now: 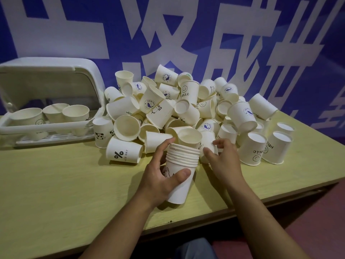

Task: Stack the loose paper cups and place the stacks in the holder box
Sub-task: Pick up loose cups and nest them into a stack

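Left hand (pixel 160 176) grips nested cup stack (pixel 182 165); right hand (pixel 222 156) loosely curled, fingertips at pile cup (pixel 208 143).

table (pixel 56 184): pale yellow-green wooden top | wall banner (pixel 242 43): blue, large white characters (cut off by frame) | floor (pixel 317 221): reddish, lower right

This looks like an office or event room: a blue banner (pixel 242 43) with large white characters covers the wall directly behind a plain wooden counter (pixel 56 184), and reddish flooring (pixel 317 221) shows below the counter's front edge.
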`<state>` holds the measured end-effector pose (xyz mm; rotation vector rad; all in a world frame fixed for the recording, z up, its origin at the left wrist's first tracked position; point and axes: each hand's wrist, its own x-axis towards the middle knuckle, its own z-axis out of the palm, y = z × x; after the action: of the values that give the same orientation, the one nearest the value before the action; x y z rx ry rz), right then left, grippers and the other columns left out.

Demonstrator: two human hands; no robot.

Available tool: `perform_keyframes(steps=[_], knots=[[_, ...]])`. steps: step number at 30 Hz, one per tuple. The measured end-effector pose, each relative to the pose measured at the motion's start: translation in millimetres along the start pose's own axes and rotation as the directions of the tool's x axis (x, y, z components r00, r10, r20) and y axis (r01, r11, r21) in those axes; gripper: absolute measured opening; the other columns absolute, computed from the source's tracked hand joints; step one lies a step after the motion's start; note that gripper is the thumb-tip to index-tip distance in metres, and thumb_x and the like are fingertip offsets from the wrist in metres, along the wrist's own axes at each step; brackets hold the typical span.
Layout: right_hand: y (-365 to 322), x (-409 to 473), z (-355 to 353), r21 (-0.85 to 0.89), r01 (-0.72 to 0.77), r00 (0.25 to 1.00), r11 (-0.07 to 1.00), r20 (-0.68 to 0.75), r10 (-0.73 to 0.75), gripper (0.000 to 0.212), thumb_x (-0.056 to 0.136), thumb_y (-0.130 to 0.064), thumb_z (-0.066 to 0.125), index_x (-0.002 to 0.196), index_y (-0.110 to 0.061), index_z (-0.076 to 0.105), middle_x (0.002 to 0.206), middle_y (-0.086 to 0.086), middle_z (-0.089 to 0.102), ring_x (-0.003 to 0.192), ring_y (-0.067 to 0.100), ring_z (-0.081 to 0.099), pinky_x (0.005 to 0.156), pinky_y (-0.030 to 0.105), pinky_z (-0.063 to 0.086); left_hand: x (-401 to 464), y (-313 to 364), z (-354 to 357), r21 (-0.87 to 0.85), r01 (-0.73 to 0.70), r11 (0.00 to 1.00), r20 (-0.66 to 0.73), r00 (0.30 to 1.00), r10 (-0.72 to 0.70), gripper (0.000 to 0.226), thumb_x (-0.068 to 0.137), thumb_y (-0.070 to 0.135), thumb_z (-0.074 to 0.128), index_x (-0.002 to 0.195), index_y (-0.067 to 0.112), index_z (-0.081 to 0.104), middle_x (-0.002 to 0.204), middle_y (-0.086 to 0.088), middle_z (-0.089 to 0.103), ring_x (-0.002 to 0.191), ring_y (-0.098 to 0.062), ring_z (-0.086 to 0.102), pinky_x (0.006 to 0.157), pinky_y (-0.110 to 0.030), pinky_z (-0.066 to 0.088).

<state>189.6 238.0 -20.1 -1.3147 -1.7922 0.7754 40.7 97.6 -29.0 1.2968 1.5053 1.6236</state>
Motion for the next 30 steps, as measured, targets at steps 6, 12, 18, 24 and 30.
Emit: perform_keyframes(steps=[6, 12, 18, 24, 30], knots=[[-4.5, -11.4, -13.0, 0.216, -0.043, 0.994, 0.975, -0.092, 0.064, 0.045, 0.085, -0.023, 0.071, 0.121, -0.029, 0.045, 0.124, -0.001, 0.054, 0.095, 0.013, 0.065, 0.081, 0.044, 0.058, -0.6, -0.8, -0.4, -0.008, 0.004, 1.000, 0.043, 0.999, -0.004, 0.086, 0.059, 0.056, 0.078, 0.137, 0.059, 0.043, 0.120, 0.011, 0.068, 0.103, -0.006, 0.068, 0.076, -0.022, 0.056], [-32.7, -19.6, -34.1, 0.481, 0.072, 0.995, 0.874, -0.091, -0.032, 0.058, 0.088, -0.018, 0.070, 0.136, -0.036, 0.042, 0.124, -0.008, 0.054, 0.103, 0.018, 0.065, 0.075, 0.035, 0.058, -0.5, 0.6, 0.1, -0.019, 0.010, 1.000, 0.110, 0.994, -0.008, 0.081, 0.060, 0.054, 0.077, 0.133, 0.064, 0.044, 0.115, 0.021, 0.069, 0.103, -0.008, 0.068, 0.078, -0.023, 0.056], [-50.1, -30.4, -24.7, 0.413, 0.144, 0.967, 0.899, 0.134, -0.216, 0.089, 0.083, -0.019, 0.069, 0.147, -0.059, 0.021, 0.132, -0.014, 0.045, 0.087, 0.007, 0.063, 0.072, 0.025, 0.053, -1.7, 3.0, -0.7, -0.033, 0.005, 0.999, 0.151, 0.989, 0.000, 0.088, 0.063, 0.053, 0.078, 0.141, 0.063, 0.039, 0.125, 0.031, 0.063, 0.111, -0.003, 0.067, 0.084, -0.021, 0.056], [-55.5, -32.9, -20.2, 0.368, 0.172, 0.941, 0.914, 0.213, -0.263, 0.080, 0.073, -0.028, 0.060, 0.135, -0.070, 0.031, 0.133, -0.018, 0.048, 0.102, 0.013, 0.061, 0.088, 0.040, 0.056, -0.9, 1.7, -1.0, -0.036, -0.005, 0.999, 0.155, 0.988, 0.010, 0.088, 0.063, 0.051, 0.079, 0.139, 0.067, 0.038, 0.128, 0.027, 0.063, 0.114, -0.006, 0.067, 0.085, -0.023, 0.056], [-52.7, -32.9, -19.2, 0.393, 0.171, 0.937, 0.904, 0.219, -0.272, 0.077, 0.074, -0.030, 0.059, 0.139, -0.062, 0.033, 0.131, -0.022, 0.048, 0.099, 0.011, 0.061, 0.078, 0.026, 0.052, -0.4, -1.1, -0.5, -0.031, -0.014, 0.999, 0.134, 0.991, 0.018, 0.090, 0.063, 0.051, 0.080, 0.140, 0.066, 0.037, 0.125, 0.019, 0.067, 0.114, -0.008, 0.067, 0.087, -0.025, 0.057]])
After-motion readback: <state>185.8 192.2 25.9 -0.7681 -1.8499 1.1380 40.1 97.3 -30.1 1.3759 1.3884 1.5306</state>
